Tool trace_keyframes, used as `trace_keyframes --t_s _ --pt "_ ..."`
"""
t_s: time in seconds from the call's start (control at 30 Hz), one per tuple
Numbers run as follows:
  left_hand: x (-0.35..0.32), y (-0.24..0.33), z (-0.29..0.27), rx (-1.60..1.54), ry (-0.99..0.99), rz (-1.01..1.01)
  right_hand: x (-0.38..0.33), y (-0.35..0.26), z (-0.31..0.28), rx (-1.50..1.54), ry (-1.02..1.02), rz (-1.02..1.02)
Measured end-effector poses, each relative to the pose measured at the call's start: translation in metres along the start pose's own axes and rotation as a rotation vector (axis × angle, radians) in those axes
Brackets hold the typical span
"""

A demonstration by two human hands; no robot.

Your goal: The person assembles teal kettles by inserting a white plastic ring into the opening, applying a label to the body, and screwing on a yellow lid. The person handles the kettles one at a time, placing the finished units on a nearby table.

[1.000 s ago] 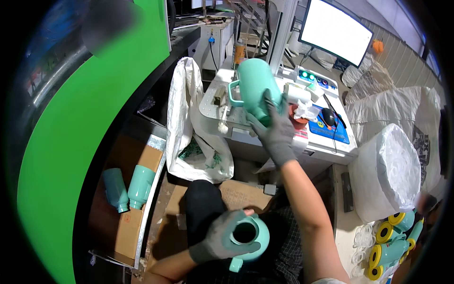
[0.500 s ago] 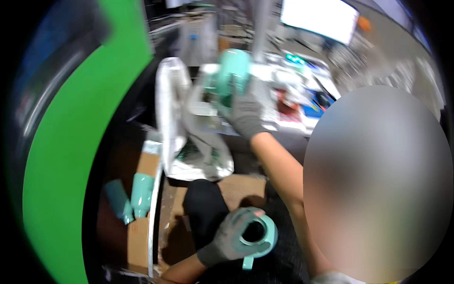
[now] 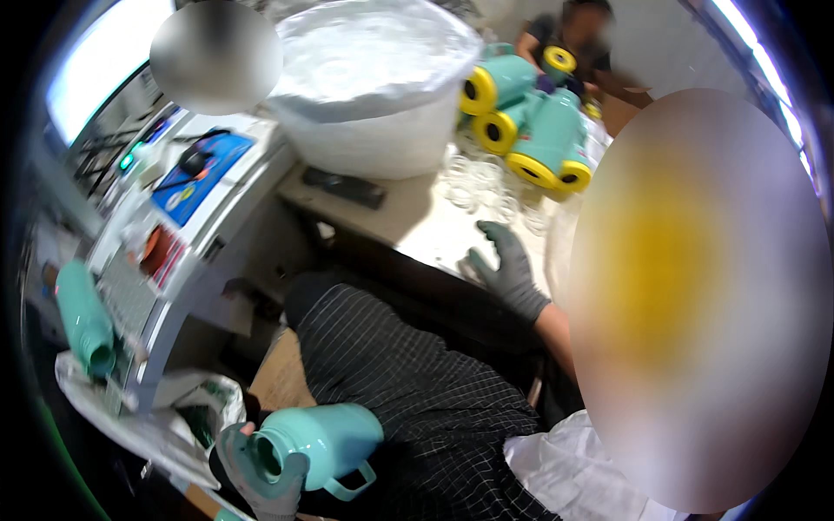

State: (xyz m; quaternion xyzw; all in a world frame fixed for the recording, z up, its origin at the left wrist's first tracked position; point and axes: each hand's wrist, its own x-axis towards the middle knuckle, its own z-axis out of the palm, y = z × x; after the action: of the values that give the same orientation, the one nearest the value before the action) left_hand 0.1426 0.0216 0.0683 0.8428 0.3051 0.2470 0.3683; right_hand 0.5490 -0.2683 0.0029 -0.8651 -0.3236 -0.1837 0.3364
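My left hand, in a grey glove, is closed round the open neck of a teal jug with a side handle. The jug lies tilted across my lap, its dark mouth turned toward the left. Over the edge of a white-topped table, my gloved right hand is held out with thumb and fingers apart and nothing in it. Just beyond its fingertips lie several white rings. Several teal jugs with yellow bases are piled past the rings.
A large white-lined bin stands beyond the table, near a black object. On the left desk are a blue mat and another teal bottle. A white sack sits below. Another person is at the back. Blurred ovals hide parts.
My view has swung to the right. My right hand has let go of the teal bottle at the desk and moved over to the table with the rings. The left hand keeps its jug.
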Motion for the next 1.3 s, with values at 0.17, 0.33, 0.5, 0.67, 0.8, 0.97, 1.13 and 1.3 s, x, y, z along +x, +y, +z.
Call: trace_keyframes --t_s 0.17,0.33,0.5,0.67,0.8,0.97,1.13,1.3 --pt "0.023 0.007 0.025 0.045 -0.106 0.122 -0.021 0.125 -0.134 -0.501 0.226 0.078" --pt "0.041 0.027 0.031 0.144 -0.211 0.194 -0.054 0.204 -0.255 -1.183 -0.126 0.823" --pt "0.050 0.027 0.028 0.084 -0.208 0.103 -0.027 0.159 -0.227 -0.946 0.026 0.223" --pt "0.042 0.004 -0.013 -0.223 0.294 -0.075 0.005 0.013 -0.059 0.943 0.052 0.367" --pt "0.029 -0.061 -0.009 -0.615 0.473 -0.258 -0.062 -0.029 0.107 0.993 -0.325 0.654" --pt "-0.018 -0.113 0.025 -0.436 0.535 -0.258 -0.057 -0.087 0.102 0.480 -0.104 -0.112" --pt "-0.014 -0.087 0.053 -0.901 0.617 -0.523 -0.051 -0.090 0.118 0.663 -0.266 0.112" --pt "-0.022 -0.080 0.077 -1.021 0.569 -0.588 0.022 -0.152 0.082 1.036 -0.153 0.052"
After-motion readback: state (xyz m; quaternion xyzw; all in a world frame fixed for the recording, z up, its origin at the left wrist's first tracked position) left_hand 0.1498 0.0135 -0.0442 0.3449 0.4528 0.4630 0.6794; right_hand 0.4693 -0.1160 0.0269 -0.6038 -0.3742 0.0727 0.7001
